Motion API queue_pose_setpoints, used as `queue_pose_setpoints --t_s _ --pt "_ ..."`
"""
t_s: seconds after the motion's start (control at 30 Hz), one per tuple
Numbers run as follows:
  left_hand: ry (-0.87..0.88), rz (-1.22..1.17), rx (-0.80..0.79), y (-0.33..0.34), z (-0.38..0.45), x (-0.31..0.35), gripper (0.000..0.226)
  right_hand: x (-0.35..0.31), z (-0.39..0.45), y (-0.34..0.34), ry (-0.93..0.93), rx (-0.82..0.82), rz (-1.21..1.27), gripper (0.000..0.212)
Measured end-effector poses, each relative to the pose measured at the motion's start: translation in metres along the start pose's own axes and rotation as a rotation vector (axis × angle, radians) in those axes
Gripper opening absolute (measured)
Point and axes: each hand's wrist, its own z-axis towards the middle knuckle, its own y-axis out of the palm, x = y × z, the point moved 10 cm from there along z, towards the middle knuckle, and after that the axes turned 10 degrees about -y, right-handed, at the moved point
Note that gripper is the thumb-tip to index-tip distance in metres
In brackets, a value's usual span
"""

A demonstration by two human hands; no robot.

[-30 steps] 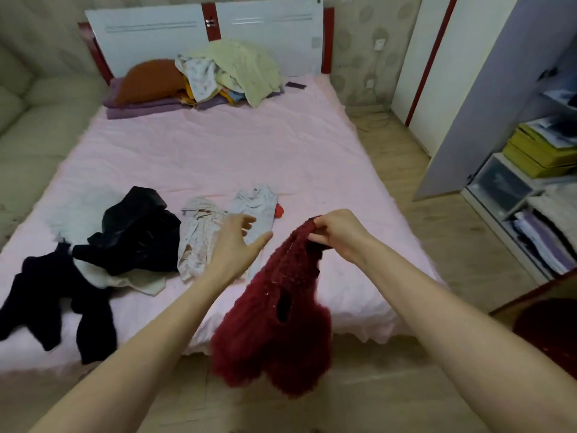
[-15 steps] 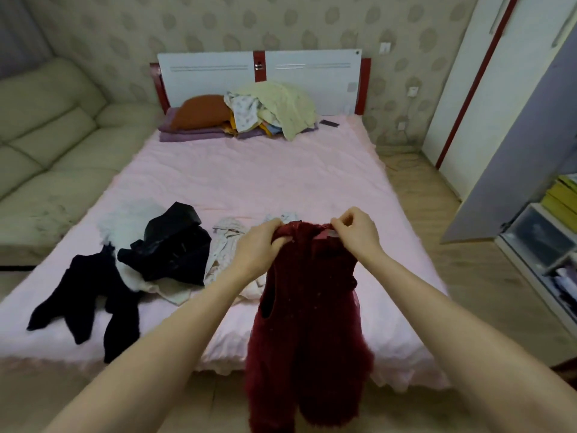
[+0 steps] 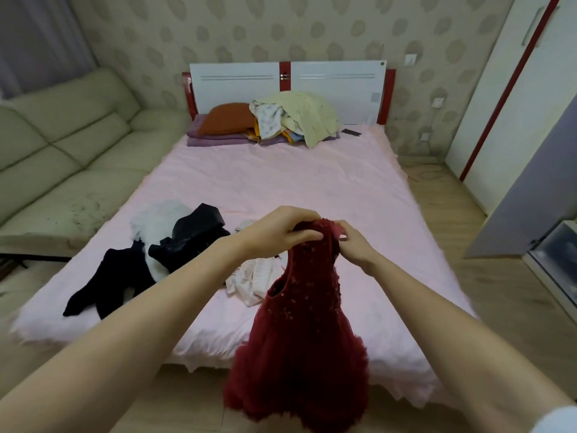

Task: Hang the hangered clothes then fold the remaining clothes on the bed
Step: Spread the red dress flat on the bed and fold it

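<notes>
A dark red sleeveless dress point(image 3: 304, 332) with a ruffled skirt hangs in front of the foot of the pink bed point(image 3: 312, 189). My left hand point(image 3: 281, 232) grips its top from the left, fingers curled over the shoulder. My right hand point(image 3: 352, 245) pinches the other shoulder at a small pink tag. On the bed lie black garments point(image 3: 187, 235), dark leggings point(image 3: 106, 285), a white fluffy piece point(image 3: 156, 218) and a cream patterned garment point(image 3: 253, 276), partly hidden behind the dress and my left arm.
A pile of pale yellow and patterned clothes point(image 3: 299, 117) and an orange pillow point(image 3: 228, 118) sit by the headboard. A beige sofa point(image 3: 62, 151) runs along the left side. An open wardrobe door point(image 3: 530, 189) and shelves stand at the right.
My left hand came in and took hold of the dress top. Both hands lifted it so it hangs full length; the view rose and pulled back from the bed.
</notes>
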Motion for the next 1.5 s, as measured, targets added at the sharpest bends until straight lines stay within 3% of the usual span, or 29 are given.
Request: queue_pose_setpoints --t_s 0.1,0.2,0.23,0.3,0.4,0.43,0.57,0.67,0.77,0.8,0.83,0.9,0.93,1.0,1.1,1.2,1.27,1.3,1.33,1.4,1.43,1.47,1.5 --pt "0.018 -0.092 0.013 -0.022 -0.020 -0.004 0.006 -0.016 0.001 0.018 -0.017 -0.079 0.071 0.029" --pt "-0.061 -0.115 0.117 -0.049 -0.040 -0.035 0.009 -0.026 0.001 0.020 -0.015 -0.068 0.006 0.007" --pt "-0.097 -0.095 0.161 -0.056 -0.043 -0.048 0.012 -0.028 0.002 0.017 -0.017 -0.051 -0.037 0.013" --pt "-0.204 0.077 0.212 -0.067 -0.051 -0.078 0.017 -0.036 0.005 0.015 -0.035 -0.030 -0.139 0.022" --pt "-0.430 0.511 0.148 -0.066 -0.057 -0.116 0.024 -0.048 0.002 0.012 -0.073 -0.021 -0.283 0.024" --pt "-0.466 0.555 0.134 -0.063 -0.058 -0.123 0.026 -0.051 0.000 0.012 -0.091 -0.026 -0.301 0.023" --pt "-0.584 0.196 0.134 -0.042 -0.059 -0.155 0.022 -0.058 -0.016 0.009 -0.141 -0.059 -0.379 0.024" --pt "-0.544 0.117 0.280 -0.056 -0.047 -0.148 0.018 -0.080 -0.022 -0.022 -0.220 0.144 -0.500 0.014" --pt "-0.289 0.211 0.578 -0.088 -0.038 -0.092 0.020 -0.105 -0.042 -0.063 -0.291 0.473 -0.423 0.023" --pt "-0.266 0.226 0.526 -0.079 -0.033 -0.086 0.019 -0.099 -0.046 -0.060 -0.259 0.405 -0.427 0.026" --pt "-0.298 0.291 0.310 -0.050 -0.024 -0.088 0.018 -0.083 -0.047 -0.043 -0.166 0.194 -0.464 0.027" --pt "-0.425 0.528 -0.269 0.032 -0.031 -0.114 0.017 -0.027 -0.077 -0.001 0.144 -0.328 -0.481 0.028" --pt "-0.453 0.628 -0.357 0.045 -0.036 -0.124 0.017 -0.012 -0.089 0.001 0.238 -0.400 -0.466 0.030" --pt "-0.434 0.652 -0.229 0.040 -0.023 -0.112 0.016 -0.011 -0.090 -0.030 0.266 -0.218 -0.466 0.030" --pt "-0.346 0.633 0.109 0.007 0.003 -0.068 0.019 -0.047 -0.085 -0.087 0.125 0.281 -0.622 0.017" --pt "-0.221 0.518 0.389 -0.035 0.027 -0.024 0.014 -0.094 -0.099 -0.132 -0.044 0.725 -0.610 0.027" --pt "-0.179 0.406 0.545 -0.061 0.037 -0.010 0.010 -0.122 -0.108 -0.152 -0.130 0.842 -0.605 0.031" --pt "-0.161 0.401 0.477 -0.055 0.043 -0.008 0.010 -0.125 -0.108 -0.156 -0.109 0.773 -0.680 0.031" --pt "-0.087 0.503 0.249 -0.024 0.050 -0.004 0.013 -0.115 -0.104 -0.148 -0.022 0.581 -0.743 0.028" --pt "0.010 0.774 -0.579 0.080 0.021 -0.023 0.028 -0.048 -0.126 -0.094 0.402 -0.065 -0.617 0.020" --pt "-0.002 0.905 -0.857 0.106 -0.004 -0.038 0.035 -0.022 -0.152 -0.069 0.575 -0.302 -0.493 0.022" --pt "0.052 1.058 -0.954 0.118 -0.014 -0.047 0.042 -0.008 -0.168 -0.059 0.663 -0.401 -0.424 0.022" --pt "0.147 1.188 -0.908 0.122 -0.011 -0.046 0.049 -0.002 -0.172 -0.063 0.686 -0.385 -0.418 0.019"
